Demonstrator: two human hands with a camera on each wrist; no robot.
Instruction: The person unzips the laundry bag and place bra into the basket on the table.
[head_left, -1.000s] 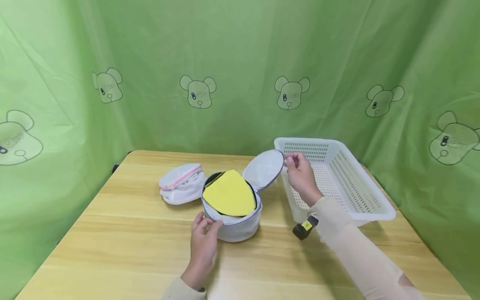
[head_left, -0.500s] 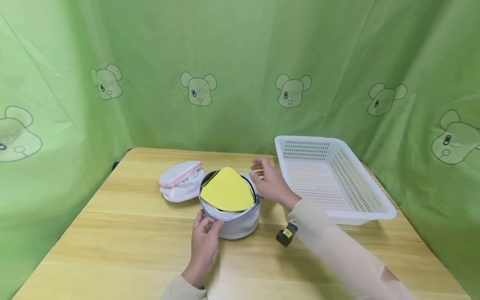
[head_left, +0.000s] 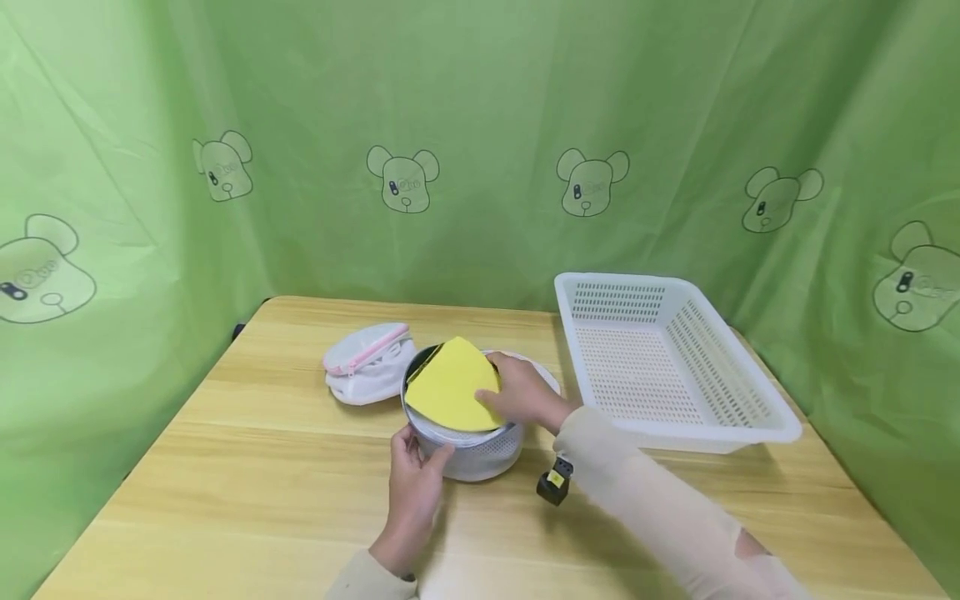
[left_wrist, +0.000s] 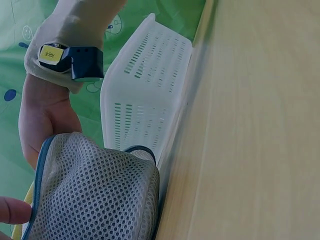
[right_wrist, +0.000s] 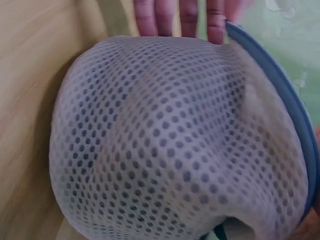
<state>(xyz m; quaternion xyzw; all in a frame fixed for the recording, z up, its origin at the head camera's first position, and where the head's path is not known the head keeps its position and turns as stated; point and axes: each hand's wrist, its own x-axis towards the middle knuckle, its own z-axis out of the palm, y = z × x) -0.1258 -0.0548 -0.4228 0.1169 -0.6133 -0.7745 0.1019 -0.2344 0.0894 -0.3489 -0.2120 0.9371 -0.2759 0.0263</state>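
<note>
A round white mesh laundry bag [head_left: 483, 458] with a blue-grey zip edge stands on the table, its lid [head_left: 546, 377] folded back to the right, partly behind the right hand. In its mouth sits a smooth yellow folded piece [head_left: 450, 387] with dark trim, rising above the rim. My left hand [head_left: 415, 483] grips the bag's near left side, thumb at the rim; its fingers [right_wrist: 188, 17] lie along the mesh in the right wrist view. Over the right rim, my right hand [head_left: 521, 392] holds the yellow piece's right edge, thumb on top. In the left wrist view its fingertips are hidden behind the bag.
A second white mesh bag [head_left: 367, 379] with a pink zip lies just left of the first. On the right stands a large white perforated plastic basket [head_left: 750, 421]. A green curtain [head_left: 480, 242] with mouse-head drawings hangs behind the wooden table [head_left: 262, 483].
My right hand has let go of the lid, now laid back on the right, and moved left onto the yellow piece. My left hand stays at the bag's near side.
</note>
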